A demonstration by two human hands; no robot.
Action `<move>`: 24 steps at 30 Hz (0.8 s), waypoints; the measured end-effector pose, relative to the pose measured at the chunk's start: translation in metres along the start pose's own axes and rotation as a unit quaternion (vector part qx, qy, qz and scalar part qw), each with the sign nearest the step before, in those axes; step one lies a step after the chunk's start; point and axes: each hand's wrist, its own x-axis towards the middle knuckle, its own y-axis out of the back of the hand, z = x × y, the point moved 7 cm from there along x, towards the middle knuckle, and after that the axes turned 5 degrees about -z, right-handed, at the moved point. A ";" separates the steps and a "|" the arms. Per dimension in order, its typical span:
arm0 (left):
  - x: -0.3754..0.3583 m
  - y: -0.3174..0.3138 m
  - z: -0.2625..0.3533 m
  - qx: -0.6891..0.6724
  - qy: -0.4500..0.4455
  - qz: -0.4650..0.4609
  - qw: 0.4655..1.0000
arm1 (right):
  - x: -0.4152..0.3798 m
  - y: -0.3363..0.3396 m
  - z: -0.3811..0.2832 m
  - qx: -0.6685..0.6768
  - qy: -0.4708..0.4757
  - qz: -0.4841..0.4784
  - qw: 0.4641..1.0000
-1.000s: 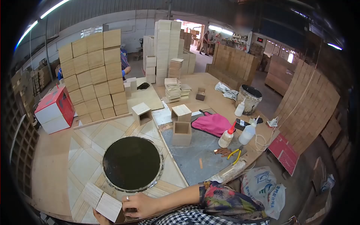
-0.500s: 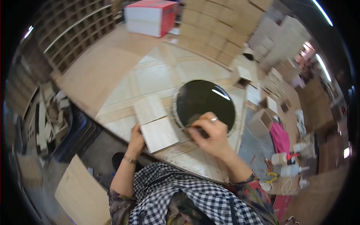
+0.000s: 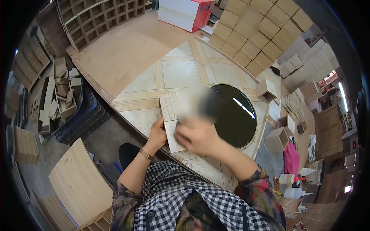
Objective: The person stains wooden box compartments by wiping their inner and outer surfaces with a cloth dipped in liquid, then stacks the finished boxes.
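My left hand (image 3: pixel 157 134) grips the left side of a pale, square-faced wooden block (image 3: pixel 172 143), thumb at its edge. A second pale wooden block (image 3: pixel 167 106) sits directly against its far side. Over the right part of the nearer block, my right hand (image 3: pixel 198 134) is closed with its fingers curled down; I cannot tell what is in them. A blurred patch covers the area just beyond its knuckles. Right beside this hand lies a large round, glossy dark surface (image 3: pixel 237 119) with a thin pale rim, reflecting a ceiling light.
A pale panelled tabletop (image 3: pixel 179 75) lies under the work. Stacked wooden boxes (image 3: pixel 246 46) and a red-white carton (image 3: pixel 179 15) stand at the back. Small open boxes (image 3: pixel 266 90), pink cloth (image 3: pixel 291 158) and glue bottles (image 3: pixel 296 192) are right. A blue crate (image 3: pixel 83 119) of offcuts stands left.
My right hand has moved left from the round dark surface's rim to over the nearer block. My left hand still holds that block. The camera view has shifted.
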 end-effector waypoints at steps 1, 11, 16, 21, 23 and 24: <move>0.001 0.001 0.002 0.014 0.003 0.001 1.000 | 0.011 -0.007 0.018 -0.042 -0.026 -0.003 0.999; 0.001 0.002 0.004 0.045 -0.009 0.018 0.999 | 0.000 -0.004 -0.001 0.053 -0.004 -0.086 0.995; 0.003 0.002 0.007 0.074 -0.029 0.012 0.997 | 0.001 0.001 -0.004 0.041 0.040 -0.092 0.994; 0.002 -0.001 0.015 0.068 -0.010 0.006 0.998 | 0.092 -0.043 0.070 0.006 -0.107 -0.010 0.994; 0.001 0.005 0.000 0.109 -0.012 0.009 0.994 | 0.091 -0.049 0.058 0.002 -0.084 -0.026 0.996; 0.000 0.011 -0.019 0.129 -0.011 0.012 0.992 | 0.086 -0.050 0.051 -0.001 -0.075 -0.031 0.997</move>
